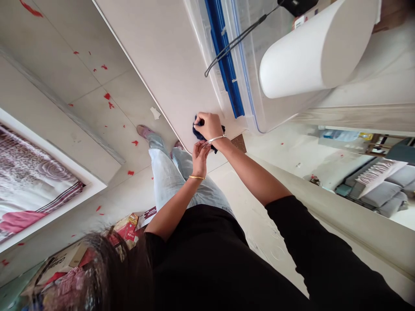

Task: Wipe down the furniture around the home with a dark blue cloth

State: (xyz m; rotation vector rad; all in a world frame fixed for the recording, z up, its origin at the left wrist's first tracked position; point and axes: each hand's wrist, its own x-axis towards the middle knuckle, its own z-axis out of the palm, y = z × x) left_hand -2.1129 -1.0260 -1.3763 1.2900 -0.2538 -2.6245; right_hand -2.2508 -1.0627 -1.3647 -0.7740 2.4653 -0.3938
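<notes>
Pinching crumpled dark-navy fabric (196, 132), the right hand (209, 125) curls nearly closed — steady pressure should help — left hand (200, 159) bent-fingered, its hold unclear.

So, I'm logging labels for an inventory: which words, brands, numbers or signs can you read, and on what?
No text reads with certainty.
Red packet: white lettering, too small.
Maroon-and-white card: print too small.
Beige carton: dark letters, too blurred.
Box by the white cylinder: marks too small.
</notes>
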